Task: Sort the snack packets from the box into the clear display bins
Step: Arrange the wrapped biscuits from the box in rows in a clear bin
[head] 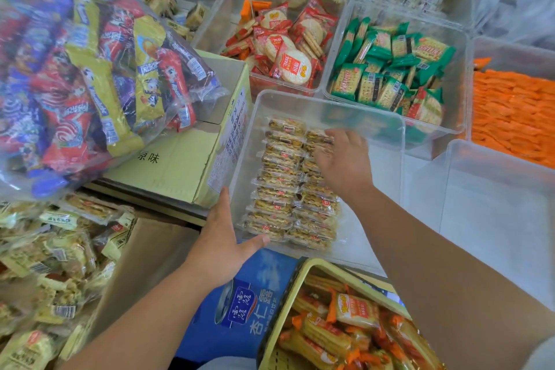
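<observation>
A clear display bin (375,129) sits in the middle, with two neat rows of clear-wrapped brown snack packets (282,189) along its left side. My left hand (222,246) grips the bin's near left corner, thumb along the front wall. My right hand (342,162) reaches into the bin with spread fingers resting on the top of the right row of packets; whether it grips one is hidden. An open cardboard box (144,249) with loose yellow-wrapped packets (51,261) stands at the lower left.
A big clear bag of colourful snacks (90,75) lies on a yellow-green carton (177,165) at left. Bins of red round crackers (285,45), green crackers (390,69) and orange packets (510,117) lie behind. An empty bin (495,204) is right; a yellow basket (300,279) is near.
</observation>
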`<state>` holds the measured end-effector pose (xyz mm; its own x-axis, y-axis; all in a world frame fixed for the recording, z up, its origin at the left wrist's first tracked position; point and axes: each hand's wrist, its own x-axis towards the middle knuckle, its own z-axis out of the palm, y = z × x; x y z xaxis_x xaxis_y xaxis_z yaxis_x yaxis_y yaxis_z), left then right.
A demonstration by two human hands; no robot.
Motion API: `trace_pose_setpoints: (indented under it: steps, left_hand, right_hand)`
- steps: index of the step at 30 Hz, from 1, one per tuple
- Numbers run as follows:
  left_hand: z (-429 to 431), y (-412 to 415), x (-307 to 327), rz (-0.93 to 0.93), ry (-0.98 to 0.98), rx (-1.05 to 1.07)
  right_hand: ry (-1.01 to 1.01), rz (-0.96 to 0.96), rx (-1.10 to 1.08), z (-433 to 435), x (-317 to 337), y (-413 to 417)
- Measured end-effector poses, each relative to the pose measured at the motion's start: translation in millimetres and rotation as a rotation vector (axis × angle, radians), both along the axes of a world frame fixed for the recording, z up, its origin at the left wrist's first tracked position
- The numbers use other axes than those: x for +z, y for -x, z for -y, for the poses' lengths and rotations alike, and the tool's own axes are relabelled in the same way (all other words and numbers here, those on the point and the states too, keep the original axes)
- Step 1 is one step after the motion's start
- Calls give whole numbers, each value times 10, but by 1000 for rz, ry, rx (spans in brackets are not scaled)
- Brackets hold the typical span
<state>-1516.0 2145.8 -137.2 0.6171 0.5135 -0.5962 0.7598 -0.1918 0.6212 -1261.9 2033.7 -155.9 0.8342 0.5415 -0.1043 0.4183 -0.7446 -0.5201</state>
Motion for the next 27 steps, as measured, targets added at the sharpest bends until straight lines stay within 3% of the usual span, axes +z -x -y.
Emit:
trace_pose_setpoints:
  steps: [6, 9, 12, 15, 21, 25, 27]
  left_hand:
    - [171, 202, 259, 37, -196, -126]
    - [233, 537, 532, 161, -263, -167]
    - [171, 1020, 806, 345, -414, -141]
    - [-7, 1618, 1035, 381, -493, -54]
    - [-737, 2881, 1078, 206, -564, 106]
    - [-1415, 3544, 903, -65, -538, 27]
    - [-1738, 3752, 812, -98, -510, 7]
  right_hand:
    - [-84, -60, 186, 243, 385, 853]
    - [-134, -85, 290, 250, 625, 1347]
    - [-174, -63, 399, 140, 819, 1881]
    - [-209, -64, 532, -73, 951, 2474]
    - [-228, 42, 703, -651, 978, 3650]
    - [24, 121, 797, -913, 928, 4177]
    - [229, 187, 817, -981, 910, 4300]
